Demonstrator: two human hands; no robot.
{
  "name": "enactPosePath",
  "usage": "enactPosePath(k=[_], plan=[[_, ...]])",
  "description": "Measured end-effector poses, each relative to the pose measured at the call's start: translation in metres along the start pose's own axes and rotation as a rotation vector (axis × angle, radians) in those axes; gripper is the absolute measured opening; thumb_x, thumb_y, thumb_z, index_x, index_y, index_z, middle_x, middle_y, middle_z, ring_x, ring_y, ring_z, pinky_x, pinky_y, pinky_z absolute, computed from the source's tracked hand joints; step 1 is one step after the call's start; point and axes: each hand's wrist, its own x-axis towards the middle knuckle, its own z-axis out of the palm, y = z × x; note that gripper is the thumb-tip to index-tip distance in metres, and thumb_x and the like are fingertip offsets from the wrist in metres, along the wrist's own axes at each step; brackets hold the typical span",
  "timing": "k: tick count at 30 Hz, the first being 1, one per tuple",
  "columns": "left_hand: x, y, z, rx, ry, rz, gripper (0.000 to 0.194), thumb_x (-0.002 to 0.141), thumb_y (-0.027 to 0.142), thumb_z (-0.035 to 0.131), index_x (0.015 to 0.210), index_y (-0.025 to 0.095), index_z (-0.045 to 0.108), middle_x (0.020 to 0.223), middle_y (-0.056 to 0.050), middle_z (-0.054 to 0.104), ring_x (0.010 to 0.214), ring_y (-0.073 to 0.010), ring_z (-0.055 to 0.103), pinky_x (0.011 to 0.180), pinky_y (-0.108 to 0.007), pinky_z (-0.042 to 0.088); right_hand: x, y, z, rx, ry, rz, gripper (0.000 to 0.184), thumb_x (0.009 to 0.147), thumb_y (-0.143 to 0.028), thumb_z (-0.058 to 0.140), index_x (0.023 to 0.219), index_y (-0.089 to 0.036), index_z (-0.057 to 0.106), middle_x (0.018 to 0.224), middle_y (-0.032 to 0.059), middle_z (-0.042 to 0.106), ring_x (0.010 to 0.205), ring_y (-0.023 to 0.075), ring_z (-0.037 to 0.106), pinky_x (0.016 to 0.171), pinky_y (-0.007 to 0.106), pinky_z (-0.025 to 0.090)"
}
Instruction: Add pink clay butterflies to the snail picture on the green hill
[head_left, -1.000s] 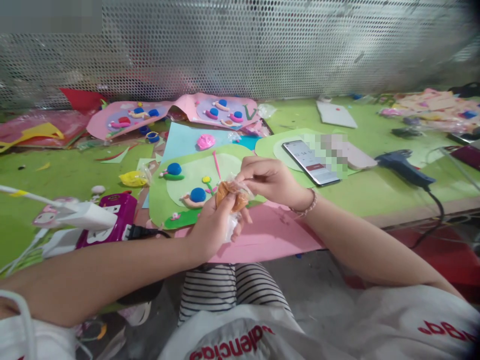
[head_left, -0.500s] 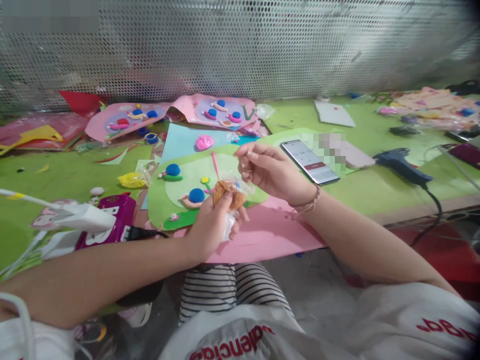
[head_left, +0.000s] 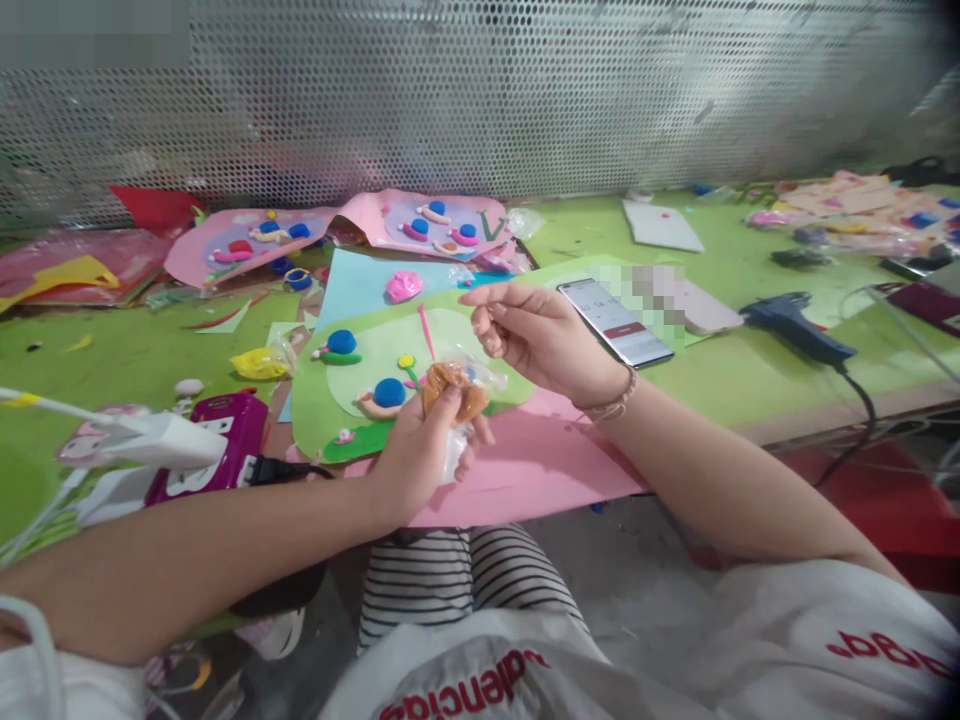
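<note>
Two hands, one bag, apparently orange clay

1. Bare green bench shows between the white board and the glue gun, room for a hand to pass.
2. The phone lies between the right hand and that gap, in the way of a low sweep.
3. A perforated screen walls off the far side.
4. Leftward, the purple power strip and white plug obstruct low passage.
5. Raised blue shapes interrupt the green card.
</note>
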Motion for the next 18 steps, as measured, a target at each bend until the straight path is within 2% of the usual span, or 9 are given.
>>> enactPosePath(k=[5, 8, 11, 13, 15, 18], plan=[[0.0012, -0.0019, -0.0023, 0.013, 0.006, 0.001, 0.038, 0.087, 0.049, 0.050, 0.072, 0.015, 0.056, 0.058, 0.001, 0.058, 0.034, -0.0052, 0.042, 0.030, -0.016, 0.034, -0.0020, -0.0014, 0.0036, 0.042, -0.075, 0.051, 0.022, 0.092, -0.010, 0.040, 0.098, -0.008, 0.061, 0.078, 0.0005, 0.055, 0.065, 0.0028, 0.054, 0.062, 0.013, 0.048], [0.0010, -0.0042, -0.0055, 0.022, -0.001, -0.005, 0.039, 0.087, 0.050, 0.051, 0.072, 0.015, 0.058, 0.059, 0.000, 0.058, 0.034, -0.0057, 0.042, 0.030, -0.017, 0.035, -0.0022, -0.0014, 0.0040, 0.072, -0.058, 0.063, 0.026, 0.094, -0.016, 0.036, 0.091, -0.010, 0.061, 0.074, -0.0003, 0.046, 0.062, 0.0037, 0.048, 0.061, 0.014, 0.046], [0.0003, -0.0044, -0.0063, 0.023, -0.011, -0.010, 0.038, 0.088, 0.049, 0.050, 0.077, 0.015, 0.059, 0.058, 0.000, 0.058, 0.034, -0.0061, 0.042, 0.031, -0.017, 0.035, -0.0010, -0.0006, 0.0003, 0.003, -0.040, 0.068, 0.028, 0.094, -0.027, 0.037, 0.093, -0.012, 0.061, 0.076, 0.0005, 0.044, 0.066, 0.0059, 0.046, 0.064, 0.017, 0.046], [0.0004, -0.0032, -0.0047, 0.017, -0.013, -0.006, 0.035, 0.087, 0.049, 0.050, 0.080, 0.015, 0.058, 0.059, 0.000, 0.058, 0.035, -0.0060, 0.042, 0.031, -0.017, 0.035, -0.0012, -0.0006, -0.0024, -0.156, -0.073, 0.039, 0.031, 0.093, -0.038, 0.042, 0.099, -0.013, 0.059, 0.084, 0.0022, 0.047, 0.073, 0.0075, 0.047, 0.069, 0.019, 0.046], [0.0012, -0.0019, -0.0024, 0.010, -0.013, 0.004, 0.033, 0.086, 0.048, 0.052, 0.080, 0.016, 0.055, 0.059, 0.002, 0.057, 0.036, -0.0057, 0.042, 0.031, -0.016, 0.035, -0.0035, -0.0017, -0.0026, -0.424, -0.172, -0.014, 0.036, 0.088, -0.045, 0.052, 0.102, -0.013, 0.057, 0.089, 0.0036, 0.050, 0.078, 0.0089, 0.048, 0.070, 0.021, 0.045], [0.0030, -0.0017, -0.0004, 0.004, -0.014, 0.018, 0.031, 0.086, 0.048, 0.053, 0.080, 0.018, 0.050, 0.058, 0.004, 0.053, 0.037, -0.0054, 0.043, 0.032, -0.014, 0.034, -0.0089, -0.0047, 0.0035, -0.877, -0.303, -0.087, 0.032, 0.083, -0.043, 0.060, 0.083, -0.012, 0.055, 0.076, 0.0010, 0.048, 0.065, 0.0072, 0.043, 0.059, 0.021, 0.038]])
